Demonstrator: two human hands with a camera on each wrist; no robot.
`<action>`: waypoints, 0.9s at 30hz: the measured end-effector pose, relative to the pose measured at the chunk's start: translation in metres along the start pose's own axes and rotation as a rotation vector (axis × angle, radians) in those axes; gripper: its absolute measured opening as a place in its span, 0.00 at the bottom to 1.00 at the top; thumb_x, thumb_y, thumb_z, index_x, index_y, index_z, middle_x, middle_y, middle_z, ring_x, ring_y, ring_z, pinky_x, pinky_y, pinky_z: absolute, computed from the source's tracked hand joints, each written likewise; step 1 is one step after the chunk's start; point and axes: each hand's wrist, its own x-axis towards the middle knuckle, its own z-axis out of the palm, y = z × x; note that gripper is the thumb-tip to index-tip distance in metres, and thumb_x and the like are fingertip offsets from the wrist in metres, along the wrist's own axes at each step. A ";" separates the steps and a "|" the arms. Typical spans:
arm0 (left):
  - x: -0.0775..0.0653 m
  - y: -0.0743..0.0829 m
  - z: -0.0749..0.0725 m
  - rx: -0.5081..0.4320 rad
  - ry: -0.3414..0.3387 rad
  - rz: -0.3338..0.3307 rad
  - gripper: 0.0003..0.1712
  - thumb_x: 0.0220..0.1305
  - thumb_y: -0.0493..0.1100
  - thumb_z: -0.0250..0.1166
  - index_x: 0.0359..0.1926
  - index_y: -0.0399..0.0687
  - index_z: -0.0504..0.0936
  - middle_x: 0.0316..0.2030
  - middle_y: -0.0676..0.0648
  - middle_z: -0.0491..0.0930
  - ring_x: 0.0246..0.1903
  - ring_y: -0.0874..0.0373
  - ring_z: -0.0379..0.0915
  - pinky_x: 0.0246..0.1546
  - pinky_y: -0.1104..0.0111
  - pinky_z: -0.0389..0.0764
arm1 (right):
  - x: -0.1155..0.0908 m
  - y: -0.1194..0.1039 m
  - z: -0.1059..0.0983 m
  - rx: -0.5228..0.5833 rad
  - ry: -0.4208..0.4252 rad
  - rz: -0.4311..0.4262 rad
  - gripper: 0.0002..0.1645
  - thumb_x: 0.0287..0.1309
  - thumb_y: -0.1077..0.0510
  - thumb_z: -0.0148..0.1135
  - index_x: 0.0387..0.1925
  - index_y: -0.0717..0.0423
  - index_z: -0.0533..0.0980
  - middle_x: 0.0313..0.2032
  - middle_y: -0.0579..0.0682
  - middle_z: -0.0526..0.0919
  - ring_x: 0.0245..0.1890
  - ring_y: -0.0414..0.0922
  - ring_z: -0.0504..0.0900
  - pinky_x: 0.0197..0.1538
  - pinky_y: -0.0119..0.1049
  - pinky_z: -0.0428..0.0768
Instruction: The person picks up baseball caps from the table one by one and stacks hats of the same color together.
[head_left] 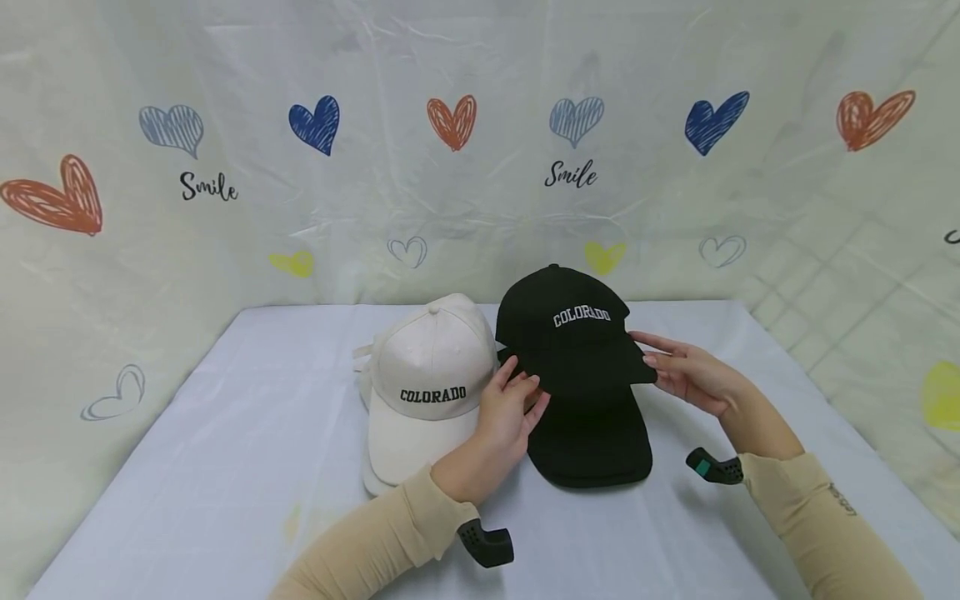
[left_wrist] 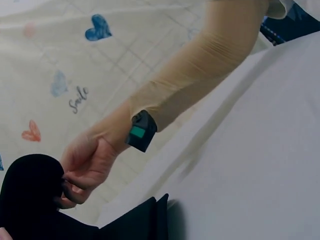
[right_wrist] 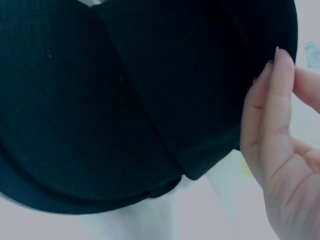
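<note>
A black baseball cap (head_left: 562, 304) with white COLORADO lettering is held up and tilted above another black cap, whose brim (head_left: 592, 442) lies below it on the table. My left hand (head_left: 506, 408) pinches the upper cap near the left corner of its brim; part of that grip is hidden. At the opposite edge, my right hand (head_left: 697, 375) holds the same cap between thumb and fingers. The right wrist view shows the cap's dark underside (right_wrist: 135, 100) with the fingers (right_wrist: 277, 105) against it. Left of the black caps sits a white COLORADO cap (head_left: 427, 358), stacked on another pale cap.
A white cloth covers the table (head_left: 247, 433). Behind it hangs a pale backdrop (head_left: 480, 208) printed with hearts and the word Smile. Small black devices (head_left: 487, 543) are strapped to both wrists, over beige sleeves (head_left: 375, 533).
</note>
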 end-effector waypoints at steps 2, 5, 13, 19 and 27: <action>-0.001 0.003 0.001 -0.020 0.005 -0.016 0.36 0.74 0.29 0.56 0.78 0.43 0.58 0.70 0.36 0.60 0.53 0.51 0.70 0.64 0.58 0.74 | -0.001 0.000 0.003 0.031 0.015 0.001 0.25 0.78 0.69 0.43 0.59 0.48 0.81 0.50 0.49 0.87 0.45 0.40 0.87 0.49 0.29 0.82; -0.002 0.009 0.004 -0.061 0.018 -0.030 0.35 0.74 0.29 0.56 0.78 0.42 0.58 0.72 0.36 0.58 0.53 0.51 0.69 0.63 0.61 0.74 | -0.002 -0.002 0.009 0.075 0.047 0.002 0.25 0.79 0.68 0.41 0.58 0.49 0.83 0.49 0.48 0.85 0.38 0.38 0.88 0.45 0.27 0.82; 0.002 0.010 0.003 -0.095 0.018 -0.044 0.35 0.75 0.28 0.54 0.79 0.40 0.56 0.74 0.35 0.55 0.52 0.52 0.67 0.64 0.62 0.73 | -0.002 -0.005 0.020 0.168 0.113 0.022 0.23 0.79 0.66 0.43 0.55 0.51 0.84 0.50 0.49 0.84 0.35 0.38 0.88 0.42 0.25 0.82; 0.003 0.002 -0.002 -0.069 0.016 -0.055 0.34 0.74 0.28 0.55 0.77 0.41 0.60 0.74 0.35 0.56 0.55 0.49 0.66 0.65 0.59 0.72 | -0.008 0.004 0.010 0.133 0.087 0.031 0.25 0.79 0.67 0.42 0.57 0.48 0.84 0.51 0.48 0.86 0.42 0.38 0.88 0.46 0.27 0.82; -0.003 -0.003 -0.008 0.016 0.002 -0.043 0.36 0.73 0.28 0.57 0.78 0.46 0.61 0.68 0.37 0.61 0.53 0.50 0.68 0.63 0.58 0.75 | -0.010 0.011 0.004 0.074 0.006 0.029 0.30 0.79 0.71 0.39 0.61 0.43 0.81 0.53 0.48 0.85 0.48 0.41 0.86 0.53 0.31 0.81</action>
